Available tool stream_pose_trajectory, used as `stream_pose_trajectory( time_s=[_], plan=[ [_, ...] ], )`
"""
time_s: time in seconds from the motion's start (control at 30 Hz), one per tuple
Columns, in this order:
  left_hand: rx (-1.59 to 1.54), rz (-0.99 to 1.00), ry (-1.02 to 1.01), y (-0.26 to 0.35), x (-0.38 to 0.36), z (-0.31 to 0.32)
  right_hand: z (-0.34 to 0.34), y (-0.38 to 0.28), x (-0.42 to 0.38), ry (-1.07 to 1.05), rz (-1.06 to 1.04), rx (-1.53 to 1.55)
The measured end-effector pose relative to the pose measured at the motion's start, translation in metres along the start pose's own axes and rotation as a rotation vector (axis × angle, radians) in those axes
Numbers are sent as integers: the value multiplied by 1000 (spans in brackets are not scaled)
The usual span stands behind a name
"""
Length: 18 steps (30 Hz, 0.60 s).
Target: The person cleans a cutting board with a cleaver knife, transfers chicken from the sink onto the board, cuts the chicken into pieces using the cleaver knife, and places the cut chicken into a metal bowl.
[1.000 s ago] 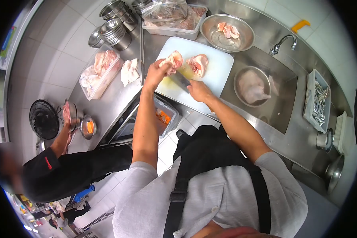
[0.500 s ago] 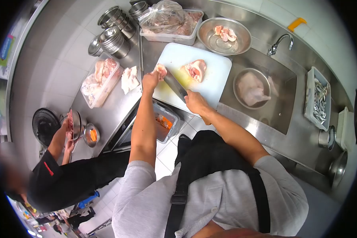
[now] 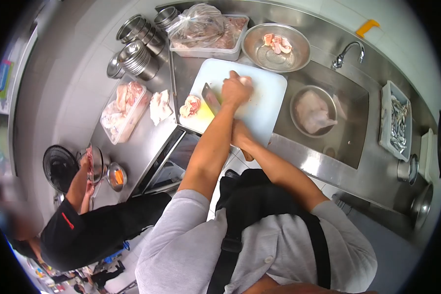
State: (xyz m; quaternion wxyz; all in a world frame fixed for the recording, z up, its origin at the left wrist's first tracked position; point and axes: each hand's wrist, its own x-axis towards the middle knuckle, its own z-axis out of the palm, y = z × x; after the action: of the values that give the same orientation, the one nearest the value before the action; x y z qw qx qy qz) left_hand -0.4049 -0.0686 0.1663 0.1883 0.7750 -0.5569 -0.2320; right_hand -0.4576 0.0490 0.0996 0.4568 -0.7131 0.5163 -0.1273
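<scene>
My left hand (image 3: 236, 90), slightly blurred, is closed on a chicken piece (image 3: 246, 82) in the middle of the white cutting board (image 3: 267, 105); the hand hides most of the piece. My right hand (image 3: 240, 133) grips a cleaver partly beneath my left forearm. The cleaver's blade (image 3: 210, 98) points up and left over the board, and the end of its wooden handle shows below the hand. Another raw chicken piece (image 3: 190, 105) lies at the board's left edge, apart from both hands. Yellowish liquid wets the board near it.
A steel bowl (image 3: 301, 51) with meat pieces stands behind the board. The sink (image 3: 353, 132) holds a bowl with chicken. Left are a tub of raw meat (image 3: 132, 117), a pale meat piece (image 3: 160, 107) and stacked steel pots (image 3: 138, 59). A co-worker (image 3: 98, 230) handles meat at far left.
My left hand has let go of the chicken piece at the board's left edge and moved right onto the other piece. My right hand and the cleaver have shifted slightly; my left forearm now crosses over.
</scene>
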Motion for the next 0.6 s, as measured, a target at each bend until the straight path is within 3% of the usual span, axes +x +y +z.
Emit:
stream_pose_trajectory(
  time_s=[0.1, 0.2, 0.33, 0.43, 0.5, 0.53, 0.57, 0.6],
  plan=[
    [-128, 81, 162, -17, 28, -27, 6, -9, 14, 300, 18, 49],
    [-136, 132, 342, -56, 87, -31, -19, 5, 9, 160, 99, -58],
    [-120, 172, 472, -107, 90, -70, -54, 69, -39, 389, 150, -96],
    [216, 181, 400, -201, 68, -68, -108, 91, -82, 473, 348, -124],
    [300, 244, 204, -250, 56, -39, -120, 114, -96, 532, 484, -65],
    [284, 255, 133, -259, 38, -33, -101, 185, -89, 639, 4, -561],
    [445, 362, 201, -270, 36, -16, -113, 81, -102, 493, 380, 168],
    [337, 307, 297, -252, 14, -24, -95, 89, -88, 444, 178, 108]
  ],
)
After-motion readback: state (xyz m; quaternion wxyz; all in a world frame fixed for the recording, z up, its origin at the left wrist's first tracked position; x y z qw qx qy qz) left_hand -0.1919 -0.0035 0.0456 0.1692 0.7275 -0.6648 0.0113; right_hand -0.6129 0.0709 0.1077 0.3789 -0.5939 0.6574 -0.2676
